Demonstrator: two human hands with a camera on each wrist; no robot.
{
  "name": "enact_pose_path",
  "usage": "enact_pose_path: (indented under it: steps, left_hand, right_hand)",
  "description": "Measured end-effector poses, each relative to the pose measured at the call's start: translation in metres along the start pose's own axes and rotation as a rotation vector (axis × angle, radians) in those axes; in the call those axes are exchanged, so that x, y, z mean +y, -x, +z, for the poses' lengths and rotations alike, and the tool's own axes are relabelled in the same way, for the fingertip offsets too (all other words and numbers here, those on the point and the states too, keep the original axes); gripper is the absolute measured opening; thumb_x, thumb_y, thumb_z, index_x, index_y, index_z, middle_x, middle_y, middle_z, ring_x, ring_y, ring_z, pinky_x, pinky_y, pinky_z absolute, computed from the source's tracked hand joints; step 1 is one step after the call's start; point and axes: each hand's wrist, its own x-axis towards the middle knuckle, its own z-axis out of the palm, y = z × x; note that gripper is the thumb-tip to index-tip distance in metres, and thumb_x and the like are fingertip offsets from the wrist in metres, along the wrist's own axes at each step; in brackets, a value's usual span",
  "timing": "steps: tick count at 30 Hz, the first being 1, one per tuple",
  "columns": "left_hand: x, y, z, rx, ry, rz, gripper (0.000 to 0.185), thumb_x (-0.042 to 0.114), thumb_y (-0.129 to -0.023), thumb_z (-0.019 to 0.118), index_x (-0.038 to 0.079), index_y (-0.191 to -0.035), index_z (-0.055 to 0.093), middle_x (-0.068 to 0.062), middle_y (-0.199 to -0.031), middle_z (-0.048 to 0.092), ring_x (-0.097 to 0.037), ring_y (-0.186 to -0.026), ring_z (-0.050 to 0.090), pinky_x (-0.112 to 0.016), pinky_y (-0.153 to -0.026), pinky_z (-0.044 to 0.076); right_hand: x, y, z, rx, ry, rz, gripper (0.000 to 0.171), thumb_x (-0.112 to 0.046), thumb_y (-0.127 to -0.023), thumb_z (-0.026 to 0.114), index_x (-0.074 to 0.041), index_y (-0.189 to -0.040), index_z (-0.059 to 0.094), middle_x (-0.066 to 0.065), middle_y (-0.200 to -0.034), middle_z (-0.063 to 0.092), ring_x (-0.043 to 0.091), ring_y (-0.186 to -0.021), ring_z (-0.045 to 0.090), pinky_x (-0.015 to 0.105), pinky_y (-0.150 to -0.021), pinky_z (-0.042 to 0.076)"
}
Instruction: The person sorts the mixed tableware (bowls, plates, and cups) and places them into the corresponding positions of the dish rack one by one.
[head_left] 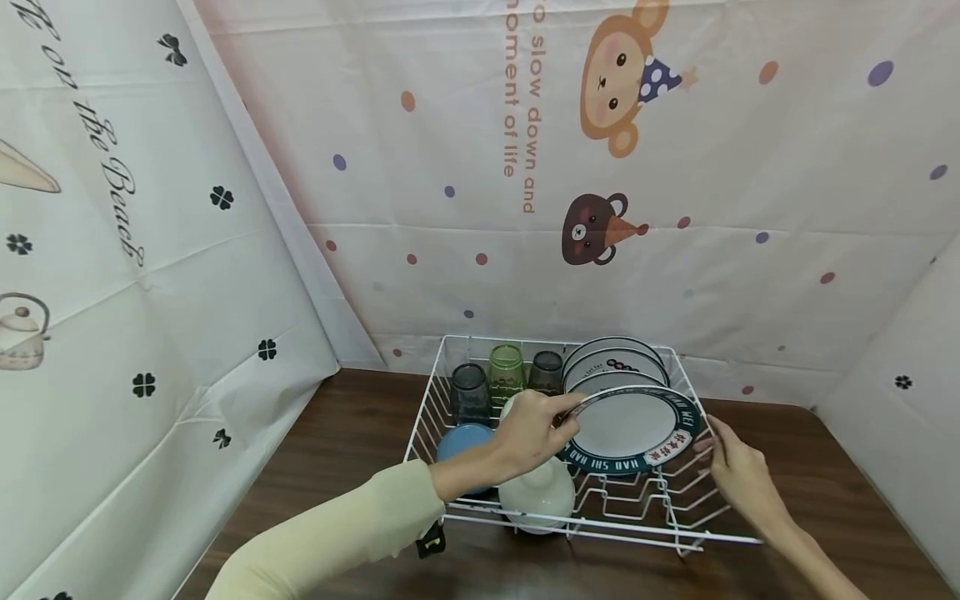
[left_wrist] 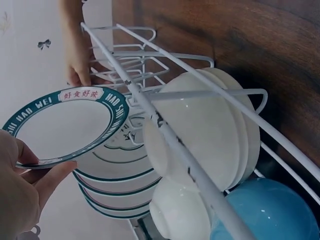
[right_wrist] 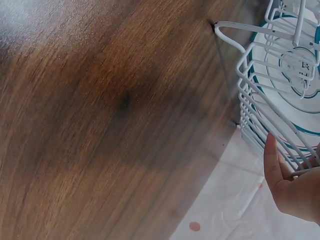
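My left hand [head_left: 532,433] pinches the left rim of a white plate [head_left: 626,425] with a dark green lettered border. The plate is tilted, in front of several similar plates [head_left: 596,364] standing on edge at the back right of the white wire dish rack [head_left: 622,526]. On the rack's right side, my right hand [head_left: 746,479] grips the top wire; in the right wrist view its thumb [right_wrist: 271,155] lies along the outside. Its fingertips are close to the plate's right edge. Under my left forearm are white bowls [head_left: 540,496] and a blue bowl [head_left: 459,442], partly hidden.
A grey glass [head_left: 470,396], a green glass [head_left: 507,371] and a dark glass [head_left: 546,371] stand upside down at the rack's back left. The rack is on a brown wooden table [head_left: 330,467]. White printed sheets [head_left: 450,167] hang behind and at both sides.
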Motion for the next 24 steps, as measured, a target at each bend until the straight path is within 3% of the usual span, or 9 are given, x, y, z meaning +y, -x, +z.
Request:
enact_pose_path:
  steps: [10,16,24]
  left_hand:
    - [0.002,-0.003,0.007,-0.031,-0.064,0.064,0.035,-0.001,-0.092,0.059,0.005,-0.122,0.074,0.002,-0.061,0.060,0.005,-0.051,0.031,-0.006,-0.049,0.025]
    - [0.003,-0.003,0.012,-0.074,-0.048,0.031,0.035,-0.001,-0.093,0.061,0.004,-0.125,0.072,-0.001,-0.070,0.069,0.008,-0.048,0.031,-0.005,-0.046,0.026]
    - [-0.002,0.000,0.020,-0.146,-0.046,0.038,0.031,-0.001,-0.094,0.061,0.007,-0.122,0.072,-0.001,-0.077,0.071,0.008,-0.052,0.036,-0.005,-0.050,0.030]
  right_hand:
    - [0.001,-0.001,-0.001,-0.011,-0.045,0.033,0.040,-0.001,-0.106,0.036,0.013,-0.143,0.043,0.022,-0.093,0.072,0.011,-0.062,0.068,0.023,-0.057,0.049]
    - [0.003,-0.002,-0.005,0.001,-0.001,0.061,0.040,-0.008,-0.108,0.036,0.008,-0.143,0.047,0.018,-0.093,0.072,0.014,-0.078,0.060,0.029,-0.064,0.042]
    - [0.003,0.002,-0.005,-0.002,-0.045,0.070,0.039,-0.006,-0.107,0.037,0.007,-0.142,0.048,0.016,-0.093,0.073,0.002,-0.072,0.060,0.023,-0.061,0.044]
